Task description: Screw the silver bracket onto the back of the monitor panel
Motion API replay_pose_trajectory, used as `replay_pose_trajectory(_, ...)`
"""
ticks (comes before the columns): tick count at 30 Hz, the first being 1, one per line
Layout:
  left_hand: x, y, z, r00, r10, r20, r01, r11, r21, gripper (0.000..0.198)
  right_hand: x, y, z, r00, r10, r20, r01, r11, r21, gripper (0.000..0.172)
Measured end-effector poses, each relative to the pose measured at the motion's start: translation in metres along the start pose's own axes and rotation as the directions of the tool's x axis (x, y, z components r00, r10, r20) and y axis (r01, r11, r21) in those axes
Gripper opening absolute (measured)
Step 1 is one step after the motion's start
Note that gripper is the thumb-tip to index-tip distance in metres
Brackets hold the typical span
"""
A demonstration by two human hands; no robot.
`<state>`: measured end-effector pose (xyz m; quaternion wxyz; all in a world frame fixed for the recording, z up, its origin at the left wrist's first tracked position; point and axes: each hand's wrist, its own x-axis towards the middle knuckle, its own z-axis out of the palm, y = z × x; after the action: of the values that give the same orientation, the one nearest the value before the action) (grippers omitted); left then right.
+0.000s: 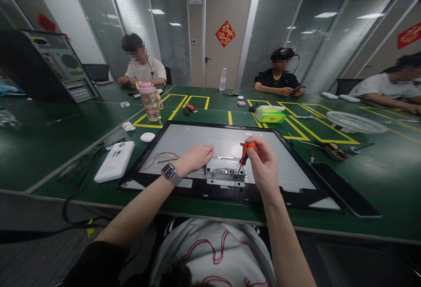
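A large flat display panel (226, 140) with a grey back and black frame lies on the table before me. On its near edge sits a metal hinge bracket (219, 177). My right hand (265, 164) is closed around the handle of an orange-and-black screwdriver (244, 157). The screwdriver tilts slightly, its tip down at the right part of the bracket. My left hand (195, 157) lies on the panel's back, fingers stretched toward the bracket's left end; the fingertips are partly hidden. Thin wires (161, 157) lie on the panel left of that hand.
A white power bank (115, 162) and white case (148, 137) lie left of the panel, a black phone-like slab (344, 188) right. Beyond stand a pink-lidded bottle (150, 102), green tissue pack (270, 114), pliers (188, 108) and white round grille (356, 122). Several people sit across.
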<state>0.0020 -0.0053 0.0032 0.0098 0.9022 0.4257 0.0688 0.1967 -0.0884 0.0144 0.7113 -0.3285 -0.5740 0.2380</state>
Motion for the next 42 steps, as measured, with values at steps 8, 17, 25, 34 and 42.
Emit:
replay_pose_trajectory(8, 0.0004, -0.0005, 0.0016, 1.000, -0.005, 0.000, 0.005, 1.000, 0.004, 0.034, 0.0001, 0.0007, -0.0008, 1.000, 0.009, 0.027, -0.010, 0.999, 0.039, 0.021)
replay_pose_trajectory(17, 0.0005, -0.0003, 0.0009, 1.000, -0.007, 0.002, 0.007, 1.000, 0.010, 0.033, -0.0014, 0.0004, 0.0006, 0.999, 0.032, 0.042, -0.035, 0.997, 0.062, 0.026)
replay_pose_trajectory(25, 0.0003, -0.0015, 0.0023, 1.000, 0.002, -0.009, -0.002, 1.000, 0.019, 0.033, -0.0023, 0.0021, -0.0008, 0.999, 0.039, 0.000, -0.039, 0.995, 0.094, 0.023)
replay_pose_trajectory(34, -0.0011, -0.0002, -0.0004, 1.000, 0.009, -0.011, -0.009, 1.000, 0.019, 0.032, -0.0010, 0.0031, -0.0028, 0.995, -0.026, -0.098, 0.029, 0.999, 0.025, 0.014)
replay_pose_trajectory(42, 0.0002, -0.0023, 0.0031, 1.000, 0.006, -0.008, -0.005, 1.000, 0.015, 0.032, -0.0007, 0.0042, -0.0025, 0.996, -0.051, -0.072, 0.052, 0.998, 0.021, 0.012)
